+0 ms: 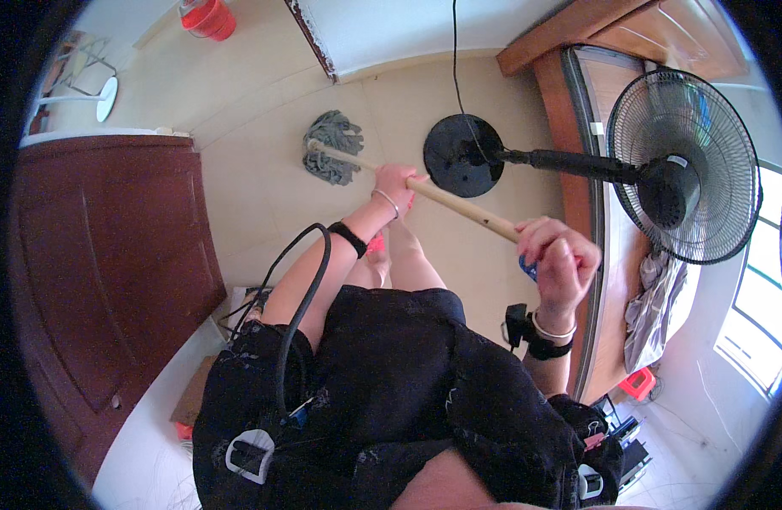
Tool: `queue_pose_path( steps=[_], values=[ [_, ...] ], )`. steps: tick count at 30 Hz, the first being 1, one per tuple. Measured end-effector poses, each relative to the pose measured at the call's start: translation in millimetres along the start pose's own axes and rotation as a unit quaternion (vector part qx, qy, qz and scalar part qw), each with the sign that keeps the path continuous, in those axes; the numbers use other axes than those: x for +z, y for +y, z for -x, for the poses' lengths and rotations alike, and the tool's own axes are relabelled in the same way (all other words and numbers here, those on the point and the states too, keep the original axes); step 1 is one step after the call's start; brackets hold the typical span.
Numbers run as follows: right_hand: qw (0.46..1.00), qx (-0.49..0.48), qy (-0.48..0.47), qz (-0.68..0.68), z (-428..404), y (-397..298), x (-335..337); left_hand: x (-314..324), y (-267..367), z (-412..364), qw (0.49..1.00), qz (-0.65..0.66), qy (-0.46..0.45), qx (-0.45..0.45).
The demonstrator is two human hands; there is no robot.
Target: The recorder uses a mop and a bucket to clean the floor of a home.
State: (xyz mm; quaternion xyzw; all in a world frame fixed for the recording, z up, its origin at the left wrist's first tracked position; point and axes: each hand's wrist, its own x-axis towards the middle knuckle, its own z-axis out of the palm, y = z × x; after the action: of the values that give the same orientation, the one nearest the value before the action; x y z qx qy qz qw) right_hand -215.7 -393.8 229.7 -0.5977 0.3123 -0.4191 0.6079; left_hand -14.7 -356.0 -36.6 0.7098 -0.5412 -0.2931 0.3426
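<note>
Both of my hands grip the pale wooden handle [464, 205] of a mop, which slants across in front of me. My left hand [396, 185] is wrapped around its lower part. Higher up, my right hand [557, 255] closes around the upper end, where a bit of blue shows beside my fingers. The grey cloth mop head [332, 148] rests on the tiled floor [270, 172], its strands bunched together. Bracelets and black straps circle both wrists or forearms.
A black standing fan [668, 185] rises at the right from its round base [464, 156], with a cord [456, 64] running away. Beyond is a wooden bed frame [595, 319]. A brown door [110, 255] stands left; a red bucket [212, 20] and white round base [107, 99] lie farther off.
</note>
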Motion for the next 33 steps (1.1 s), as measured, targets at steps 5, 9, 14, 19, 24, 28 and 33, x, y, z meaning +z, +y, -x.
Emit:
queue_pose_path(
  steps=[5, 9, 14, 19, 24, 28, 33],
  values=[
    [0.998, -0.039, 0.007, 0.054, -52.9, -25.8, -17.8, 13.8, 43.4, -68.5, 0.997, 0.041, 0.006, 0.064],
    [0.992, -0.046, 0.042, 0.111, -75.6, -41.7, -25.1, 33.0, 66.1, -120.5, 0.991, 0.026, -0.012, 0.13],
    [0.971, -0.098, -0.064, 0.209, -103.1, -39.4, -22.5, 63.8, 69.9, -177.5, 0.972, 0.037, -0.054, 0.224],
    [0.934, -0.128, -0.169, 0.287, -136.9, -18.6, -2.3, 81.3, 64.5, -231.3, 0.938, 0.14, -0.062, 0.31],
    [0.914, -0.113, -0.146, 0.362, -157.6, 35.7, 10.2, 113.7, 44.5, -275.7, 0.942, 0.1, -0.093, 0.305],
    [0.919, -0.121, -0.096, 0.364, -169.4, 68.4, 17.2, 151.0, 22.8, -300.6, 0.934, 0.172, -0.05, 0.308],
    [0.929, -0.088, -0.084, 0.349, -159.7, 61.5, 17.2, 145.5, 29.2, -284.1, 0.942, 0.166, -0.045, 0.288]
  ],
)
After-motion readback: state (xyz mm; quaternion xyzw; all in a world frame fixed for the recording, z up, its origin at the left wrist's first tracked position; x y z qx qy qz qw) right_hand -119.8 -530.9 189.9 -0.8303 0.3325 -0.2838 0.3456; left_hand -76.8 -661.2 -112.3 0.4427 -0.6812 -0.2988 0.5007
